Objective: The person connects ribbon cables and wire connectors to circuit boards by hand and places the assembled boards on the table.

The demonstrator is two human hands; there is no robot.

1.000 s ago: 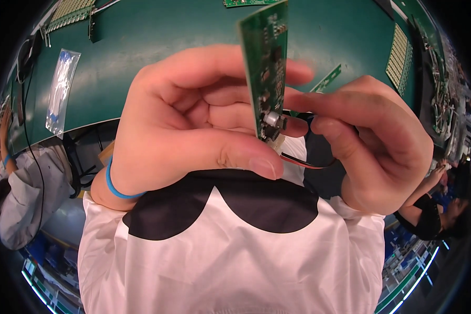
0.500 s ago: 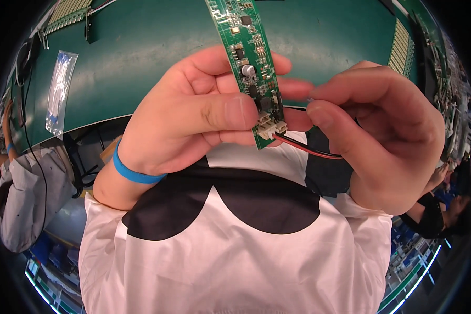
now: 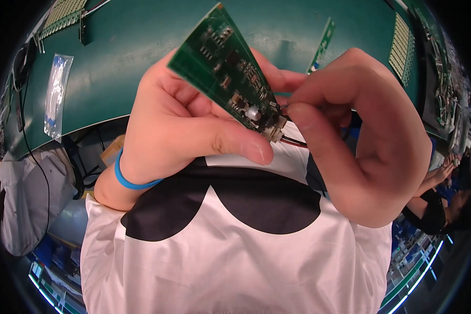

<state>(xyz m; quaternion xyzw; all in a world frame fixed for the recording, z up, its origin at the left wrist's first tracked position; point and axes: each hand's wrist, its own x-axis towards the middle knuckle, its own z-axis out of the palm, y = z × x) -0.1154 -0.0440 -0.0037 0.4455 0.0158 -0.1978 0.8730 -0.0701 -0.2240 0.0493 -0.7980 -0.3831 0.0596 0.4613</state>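
Note:
A green circuit board [image 3: 230, 68] is tilted in my left hand [image 3: 193, 125], its near end between thumb and fingers. Chips and a round silver capacitor [image 3: 253, 113] sit on its face. White connectors [image 3: 275, 130] line the near end, and a red-and-black wire pair [image 3: 294, 142] runs from there toward my right hand [image 3: 366, 120]. That hand's thumb and forefinger pinch at the board's edge beside the connectors; what lies between them is too small to make out. Past its knuckles a narrow green board [image 3: 324, 44] shows; whether the hand holds it I cannot tell.
On the green table [image 3: 141, 63] a clear bag of blue-tipped white leads [image 3: 58, 94] lies at the left. Gridded board panels stand at the far left [image 3: 63, 13] and right [image 3: 401, 49]. People sit at both sides, one in a grey sleeve [image 3: 31, 193].
The circuit board has tipped over and turned to the left in my left hand. My right hand has moved left, up to the connector end. A narrow green board has come into view behind it.

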